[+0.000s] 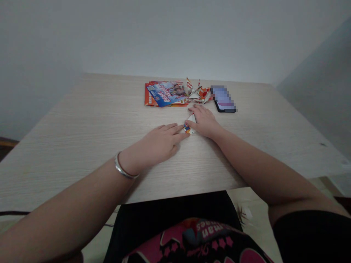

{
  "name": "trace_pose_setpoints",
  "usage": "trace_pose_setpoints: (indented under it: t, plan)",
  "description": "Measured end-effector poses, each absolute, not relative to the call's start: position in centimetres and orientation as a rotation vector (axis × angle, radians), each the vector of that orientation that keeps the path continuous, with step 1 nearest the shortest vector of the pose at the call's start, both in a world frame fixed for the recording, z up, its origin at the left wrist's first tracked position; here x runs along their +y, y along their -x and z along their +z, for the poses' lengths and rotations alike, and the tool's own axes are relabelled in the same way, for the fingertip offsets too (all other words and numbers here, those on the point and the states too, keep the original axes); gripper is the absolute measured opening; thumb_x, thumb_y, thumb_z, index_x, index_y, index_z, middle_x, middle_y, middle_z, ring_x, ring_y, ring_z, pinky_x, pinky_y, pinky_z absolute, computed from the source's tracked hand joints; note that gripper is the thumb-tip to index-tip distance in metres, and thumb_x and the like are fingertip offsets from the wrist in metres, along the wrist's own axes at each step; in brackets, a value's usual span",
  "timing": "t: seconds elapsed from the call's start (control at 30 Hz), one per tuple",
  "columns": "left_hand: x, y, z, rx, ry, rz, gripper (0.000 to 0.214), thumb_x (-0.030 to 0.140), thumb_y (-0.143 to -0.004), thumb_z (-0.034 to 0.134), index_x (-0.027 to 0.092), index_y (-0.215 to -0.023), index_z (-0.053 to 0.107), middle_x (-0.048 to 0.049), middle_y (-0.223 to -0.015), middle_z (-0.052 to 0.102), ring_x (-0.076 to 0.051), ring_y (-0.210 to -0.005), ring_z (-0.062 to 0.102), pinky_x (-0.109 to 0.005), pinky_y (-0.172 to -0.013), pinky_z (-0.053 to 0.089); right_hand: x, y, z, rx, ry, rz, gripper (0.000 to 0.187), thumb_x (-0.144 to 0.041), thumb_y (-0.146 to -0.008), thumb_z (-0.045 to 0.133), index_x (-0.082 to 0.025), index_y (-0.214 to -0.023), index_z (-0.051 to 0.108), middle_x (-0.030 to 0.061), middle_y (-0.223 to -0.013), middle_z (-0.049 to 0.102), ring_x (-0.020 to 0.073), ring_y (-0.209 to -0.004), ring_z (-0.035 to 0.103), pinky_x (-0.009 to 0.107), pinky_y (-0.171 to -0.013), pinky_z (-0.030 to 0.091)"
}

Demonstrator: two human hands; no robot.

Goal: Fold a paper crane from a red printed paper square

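A small folded piece of printed paper (192, 128), white with blue and orange patches, lies on the table between my hands. My left hand (161, 142), a silver bangle at its wrist, reaches in from the left. Its fingers stretch out low over the tabletop, with the index finger and thumb tips touching the paper's left side. On the paper's upper right side rests my right hand (205, 120), fingers extended and thumb laid across the paper. Part of the paper is hidden under the fingers.
Behind my hands lies a stack of colourful printed leaflets (161, 95). Several folded paper pieces (199, 91) sit beside it. A black phone (223, 99), its screen blurred out, lies to their right. The pale wooden table (95, 109) meets a wall at the back.
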State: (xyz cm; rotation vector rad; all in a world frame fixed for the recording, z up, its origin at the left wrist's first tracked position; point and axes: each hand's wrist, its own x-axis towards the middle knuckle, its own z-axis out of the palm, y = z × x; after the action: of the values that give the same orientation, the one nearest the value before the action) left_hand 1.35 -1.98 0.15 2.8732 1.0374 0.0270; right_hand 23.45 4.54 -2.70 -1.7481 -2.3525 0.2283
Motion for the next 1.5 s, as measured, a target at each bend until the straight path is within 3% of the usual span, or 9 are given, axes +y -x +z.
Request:
trace_pose_setpoints:
  t: [0.27, 0.43, 0.57, 0.73, 0.93, 1.1, 1.23, 1.4, 1.5]
  plan:
    - [-2.2, -1.3, 0.2, 1.045, -2.879, 0.016, 0.055, 0.019, -0.102, 0.044, 0.019, -0.157, 0.050, -0.0191, -0.164, 0.047, -0.034, -0.150, 0.048, -0.054, -0.122, 0.042, 6.3, -23.9, -2.5, -2.362, 1.826, 0.188, 0.062, -0.041, -0.106, 0.043, -0.011, -0.161, 0.044, 0.0196, -0.172, 0.036, 0.0348, -0.161, 0.030, 0.051, -0.129, 0.027]
    - [-2.4, -1.4, 0.8, 1.033, -2.878, 0.006, 0.052, 0.021, -0.102, 0.044, 0.018, -0.153, 0.055, -0.0201, -0.163, 0.048, -0.035, -0.150, 0.049, -0.055, -0.121, 0.042, 7.0, -23.5, -2.3, -2.238, 1.829, 0.070, 0.053, -0.043, -0.103, 0.050, -0.021, -0.151, 0.058, 0.0179, -0.158, 0.054, 0.0391, -0.145, 0.050, 0.059, -0.118, 0.039]
    - [-2.4, -1.3, 0.8, 1.030, -2.850, -0.012, 0.054, 0.022, -0.103, 0.042, 0.019, -0.156, 0.052, -0.0196, -0.165, 0.045, -0.034, -0.151, 0.048, -0.056, -0.122, 0.041, 7.5, -23.1, -2.0, -2.153, 1.854, -0.010, 0.043, -0.039, -0.101, 0.054, -0.020, -0.137, 0.070, 0.0187, -0.140, 0.066, 0.0396, -0.133, 0.057, 0.058, -0.112, 0.043]
    - [-1.9, -1.1, 0.2, 1.003, -2.878, 0.037, 0.054, 0.023, -0.103, 0.041, 0.021, -0.156, 0.051, -0.0166, -0.165, 0.047, -0.032, -0.151, 0.049, -0.054, -0.122, 0.041, 7.7, -23.7, -2.4, -2.231, 1.784, 0.017, 0.043, -0.026, -0.103, 0.045, -0.015, -0.136, 0.069, 0.0190, -0.144, 0.065, 0.0340, -0.137, 0.057, 0.052, -0.118, 0.041]
    - [-1.7, -1.2, 0.4, 1.066, -2.872, 0.130, 0.053, 0.019, -0.097, 0.044, 0.008, -0.148, 0.053, -0.0232, -0.148, 0.063, -0.031, -0.136, 0.062, -0.049, -0.117, 0.047, 6.6, -24.5, -3.2, -2.358, 1.677, 0.192, 0.055, -0.020, -0.107, 0.024, -0.010, -0.144, 0.064, 0.0159, -0.157, 0.058, 0.0241, -0.152, 0.047, 0.045, -0.128, 0.032]
    - [-1.3, -1.3, 0.6, 1.068, -2.889, 0.143, 0.046, 0.017, -0.095, 0.045, 0.010, -0.137, 0.061, -0.0173, -0.131, 0.072, -0.029, -0.120, 0.068, -0.048, -0.109, 0.050, 5.5, -24.5, -3.1, -2.336, 1.681, 0.237, 0.056, -0.040, -0.102, 0.053, -0.006, -0.145, 0.061, 0.0209, -0.161, 0.052, 0.0316, -0.152, 0.046, 0.046, -0.127, 0.033]
    - [-1.3, -1.4, 0.7, 1.040, -2.965, 0.122, 0.042, 0.020, -0.101, 0.045, 0.015, -0.137, 0.066, -0.0137, -0.127, 0.073, -0.028, -0.115, 0.066, -0.046, -0.107, 0.048, 4.5, -24.2, -2.5, -2.283, 1.628, 0.147, 0.057, -0.044, -0.089, 0.075, -0.007, -0.132, 0.067, 0.0215, -0.142, 0.066, 0.0321, -0.135, 0.058, 0.043, -0.119, 0.041]
    - [-1.9, -1.6, 1.2, 1.010, -3.035, 0.085, 0.036, 0.022, -0.104, 0.044, 0.019, -0.124, 0.074, -0.0123, -0.110, 0.073, -0.025, -0.100, 0.065, -0.044, -0.099, 0.048, 3.1, -23.8, -1.1, -2.384, 1.544, 0.099, 0.023, -0.040, -0.094, 0.070, -0.017, -0.093, 0.076, 0.0135, -0.112, 0.072, 0.0282, -0.114, 0.064, 0.039, -0.103, 0.048]
    - [-2.1, -1.7, 1.4, 0.998, -3.049, 0.073, 0.038, 0.026, -0.106, 0.041, 0.016, -0.119, 0.076, -0.0135, -0.107, 0.073, -0.025, -0.098, 0.064, -0.044, -0.098, 0.049, 2.4, -23.8, -0.4, -2.484, 1.481, 0.156, 0.022, -0.037, -0.093, 0.071, -0.018, -0.100, 0.078, 0.0119, -0.110, 0.074, 0.0276, -0.110, 0.065, 0.039, -0.101, 0.048]
